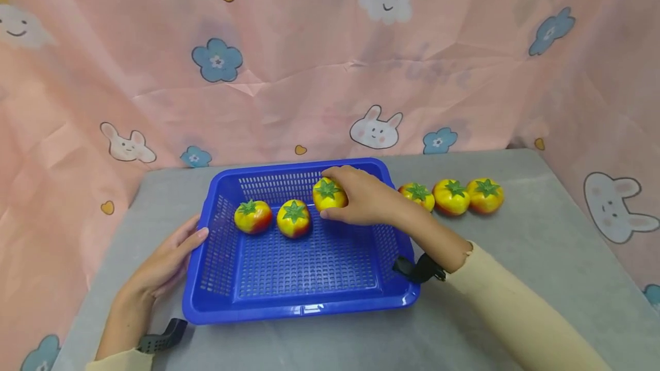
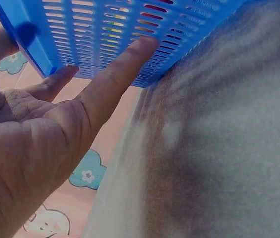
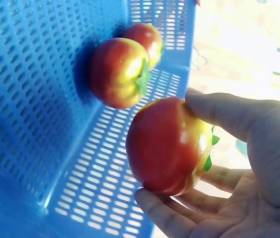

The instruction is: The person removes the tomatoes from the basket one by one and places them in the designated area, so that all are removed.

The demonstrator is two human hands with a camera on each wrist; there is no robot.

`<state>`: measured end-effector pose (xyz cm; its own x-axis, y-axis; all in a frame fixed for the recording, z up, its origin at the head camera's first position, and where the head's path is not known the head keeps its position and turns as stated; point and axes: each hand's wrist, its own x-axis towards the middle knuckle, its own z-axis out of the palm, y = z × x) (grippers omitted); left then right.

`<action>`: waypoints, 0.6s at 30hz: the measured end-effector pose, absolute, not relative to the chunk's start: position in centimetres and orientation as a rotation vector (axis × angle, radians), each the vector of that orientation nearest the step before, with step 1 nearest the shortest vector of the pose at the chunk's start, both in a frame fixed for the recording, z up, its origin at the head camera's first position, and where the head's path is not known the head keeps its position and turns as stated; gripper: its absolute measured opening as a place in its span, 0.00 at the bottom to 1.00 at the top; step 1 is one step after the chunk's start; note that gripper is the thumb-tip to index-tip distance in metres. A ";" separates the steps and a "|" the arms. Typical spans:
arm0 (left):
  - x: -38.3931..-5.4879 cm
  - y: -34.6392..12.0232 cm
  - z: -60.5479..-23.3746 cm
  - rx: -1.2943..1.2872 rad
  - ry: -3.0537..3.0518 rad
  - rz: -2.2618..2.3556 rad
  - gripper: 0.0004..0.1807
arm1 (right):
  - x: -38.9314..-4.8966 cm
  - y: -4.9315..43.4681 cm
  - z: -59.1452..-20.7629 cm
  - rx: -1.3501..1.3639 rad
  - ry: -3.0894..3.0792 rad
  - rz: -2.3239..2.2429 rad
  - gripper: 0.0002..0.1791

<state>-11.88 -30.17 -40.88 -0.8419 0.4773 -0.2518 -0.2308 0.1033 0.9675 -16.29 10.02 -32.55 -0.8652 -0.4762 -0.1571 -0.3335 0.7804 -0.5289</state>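
Note:
My right hand (image 1: pixel 368 196) holds a red-and-yellow tomato (image 1: pixel 329 194) with a green star-shaped top, between thumb and fingers, over the back part of the blue basket (image 1: pixel 301 315). The right wrist view shows this tomato (image 3: pixel 167 148) from its red side, the thumb on one side and fingertips on the other. Two more tomatoes lie inside the basket: one by the left wall (image 1: pixel 253 216), the other (image 1: pixel 294 218) beside it. At the basket's left side, my left hand (image 1: pixel 164 262) grips the rim with its thumb on top, and its fingers (image 2: pixel 117 79) lie along the slotted outer wall.
Three similar tomatoes (image 1: pixel 451 197) stand in a row on the grey table (image 1: pixel 521 256), right of the basket. The nearest is partly hidden by the right forearm. A pink printed curtain (image 1: pixel 289 107) hangs behind the table and at both sides.

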 end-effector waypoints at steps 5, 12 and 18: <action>-11.7 -30.1 -41.0 0.226 1.871 1.797 0.39 | -15.2 11.1 -32.1 -0.665 2.756 -0.799 0.43; -11.6 -30.1 -41.0 0.195 1.885 1.795 0.39 | -14.1 13.0 -31.6 -0.662 2.772 -0.915 0.44; -11.8 -30.1 -41.0 0.206 1.882 1.781 0.39 | -13.1 14.8 -31.7 -0.599 2.810 -0.955 0.43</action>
